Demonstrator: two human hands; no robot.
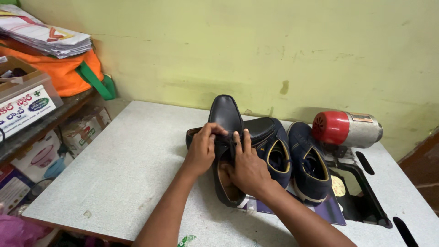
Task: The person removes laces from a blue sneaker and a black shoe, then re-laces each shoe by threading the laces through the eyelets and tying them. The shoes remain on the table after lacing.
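A black leather shoe lies toe-away in the middle of the grey table. My left hand grips its left side at the lacing area. My right hand holds the same shoe from the right, fingers at the tongue and thumb inside the opening. A second black shoe lies crosswise behind it. Two navy shoes with yellow trim stand to the right, touching each other.
A red and silver motor sits at the table's far right, above a black cut-out frame. A purple sheet lies under the navy shoes. On the left, a shelf carries papers, an orange bag and boxes.
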